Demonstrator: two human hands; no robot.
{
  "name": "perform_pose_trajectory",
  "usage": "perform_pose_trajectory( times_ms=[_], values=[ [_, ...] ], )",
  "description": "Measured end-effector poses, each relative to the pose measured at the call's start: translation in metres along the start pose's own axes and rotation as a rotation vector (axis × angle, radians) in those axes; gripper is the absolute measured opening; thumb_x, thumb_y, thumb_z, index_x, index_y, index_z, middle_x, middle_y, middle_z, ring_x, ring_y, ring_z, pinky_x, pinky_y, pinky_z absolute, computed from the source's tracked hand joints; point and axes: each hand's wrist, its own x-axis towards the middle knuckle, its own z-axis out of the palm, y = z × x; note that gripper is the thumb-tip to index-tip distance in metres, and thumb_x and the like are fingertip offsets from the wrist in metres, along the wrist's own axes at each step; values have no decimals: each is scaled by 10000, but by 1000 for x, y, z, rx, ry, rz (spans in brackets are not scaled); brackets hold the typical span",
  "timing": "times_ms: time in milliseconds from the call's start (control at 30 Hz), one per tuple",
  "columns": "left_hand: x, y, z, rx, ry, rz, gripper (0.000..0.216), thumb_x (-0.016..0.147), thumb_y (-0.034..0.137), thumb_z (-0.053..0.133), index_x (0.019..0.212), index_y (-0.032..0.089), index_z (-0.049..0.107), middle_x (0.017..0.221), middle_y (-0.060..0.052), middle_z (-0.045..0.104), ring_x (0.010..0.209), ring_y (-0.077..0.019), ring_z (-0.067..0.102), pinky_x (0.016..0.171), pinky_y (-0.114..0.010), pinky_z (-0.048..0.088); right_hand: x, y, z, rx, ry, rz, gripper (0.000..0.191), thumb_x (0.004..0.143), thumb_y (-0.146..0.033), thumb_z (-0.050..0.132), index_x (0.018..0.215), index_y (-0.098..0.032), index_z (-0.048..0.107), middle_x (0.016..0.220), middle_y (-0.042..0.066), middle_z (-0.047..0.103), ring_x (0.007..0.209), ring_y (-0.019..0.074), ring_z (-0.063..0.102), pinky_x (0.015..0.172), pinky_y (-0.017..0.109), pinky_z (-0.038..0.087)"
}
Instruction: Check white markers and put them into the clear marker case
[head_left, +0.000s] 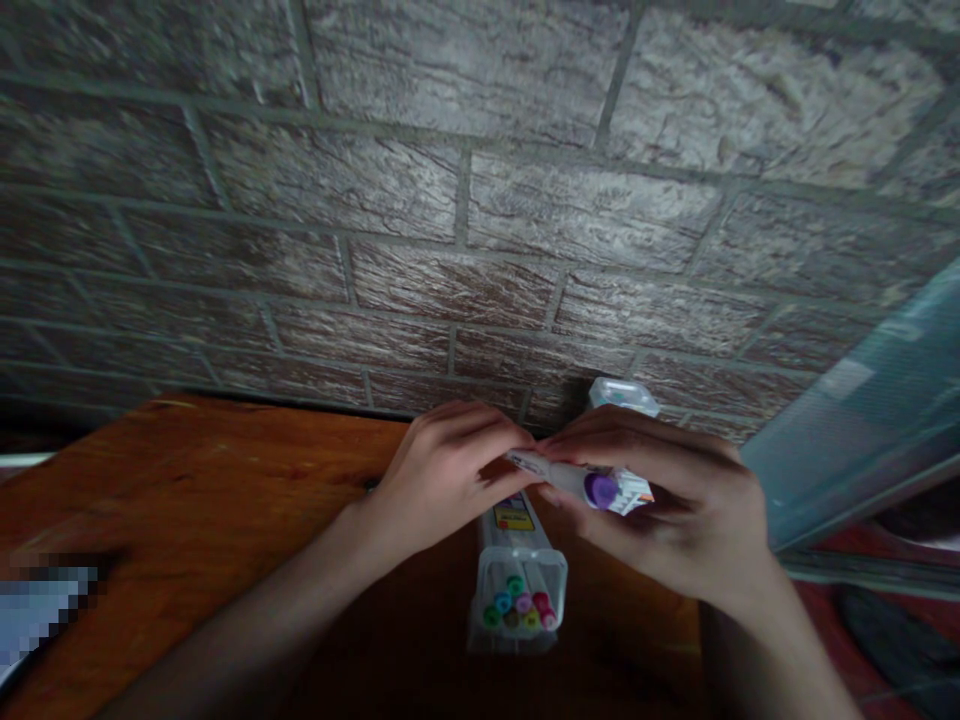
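A white marker with a purple end (564, 478) is held between my two hands above the table. My left hand (457, 460) pinches its far end, fingers closed. My right hand (675, 490) is closed around its near part, with the purple end pointing toward me. Below them lies a clear plastic marker case (525, 560) with a yellow label, its open end facing me; several markers with coloured ends sit inside. Behind my right hand, a second clear plastic container (624, 394) stands near the wall, mostly hidden by the hand.
The wooden table (225, 480) meets a grey brick wall (450, 190) at the back. A glass panel (847, 420) stands on the right, beyond the table's edge. A pixelated bluish object (41, 615) lies at the left edge.
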Motion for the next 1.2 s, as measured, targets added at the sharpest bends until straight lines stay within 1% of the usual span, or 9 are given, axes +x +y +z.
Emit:
perform_pose_trajectory(
  times_ms=[100, 200, 333, 500, 700, 900, 1000, 1133, 1200],
  values=[
    [0, 1, -2, -3, -6, -14, 146, 979, 310, 775, 932, 179, 732, 874, -18, 794, 787, -165, 744, 726, -296, 567, -1, 2, -3, 8, 46, 28, 275, 838, -72, 840, 1057, -231, 790, 938, 59, 837, 834, 213, 790, 731, 330, 631],
    [1, 3, -4, -19, 17, -22, 119, 981, 288, 773, 943, 183, 731, 864, -7, 790, 775, -151, 732, 717, -283, 556, -3, 4, -6, 11, 80, 87, 217, 836, -120, 861, 999, -240, 782, 939, 55, 835, 810, 208, 786, 677, 311, 620],
    [2, 3, -6, -33, 39, -21, 109, 965, 272, 794, 954, 183, 733, 858, -3, 784, 779, -150, 722, 730, -285, 554, -5, 5, -10, -12, 74, 119, 212, 825, -142, 880, 987, -239, 784, 946, 40, 837, 808, 188, 787, 670, 275, 614],
    [1, 0, -6, -38, 13, -27, 99, 959, 250, 796, 975, 170, 740, 887, -14, 785, 800, -160, 726, 731, -293, 557, -5, 3, -10, -35, 60, 108, 237, 828, -154, 886, 1029, -240, 794, 950, 33, 843, 810, 181, 794, 690, 269, 623],
    [2, 0, -9, -52, -13, -36, 71, 982, 239, 764, 990, 171, 745, 918, -29, 790, 827, -167, 736, 753, -301, 577, -6, -2, -11, -88, 56, 58, 247, 834, -155, 890, 1045, -245, 799, 923, 40, 841, 781, 198, 801, 636, 286, 634],
    [2, 2, -12, -86, -37, -48, 52, 976, 217, 763, 990, 170, 748, 930, -39, 792, 841, -177, 746, 756, -305, 592, -10, -11, -8, -117, 42, 78, 220, 860, -164, 873, 1056, -216, 787, 949, 70, 845, 760, 198, 814, 533, 242, 611],
    [2, 3, -12, -96, -45, -53, 62, 940, 176, 795, 969, 164, 741, 925, -33, 790, 834, -180, 752, 745, -300, 588, -10, -18, -6, -146, 46, 73, 212, 863, -146, 865, 1048, -206, 781, 951, 75, 842, 778, 199, 815, 566, 242, 621],
    [2, 5, -11, -99, -58, -60, 94, 913, 156, 817, 958, 167, 735, 915, -23, 787, 829, -184, 755, 730, -297, 583, -9, -25, -4, -177, 48, 45, 234, 844, -86, 855, 1034, -193, 774, 951, 72, 840, 791, 185, 807, 677, 253, 638],
    [2, 5, -11, -101, -61, -59, 84, 921, 152, 805, 965, 168, 735, 919, -24, 785, 834, -185, 756, 734, -299, 587, -9, -26, -4, -176, 43, 52, 241, 846, -68, 837, 1040, -196, 774, 949, 70, 838, 787, 183, 804, 679, 252, 634]
  ],
)
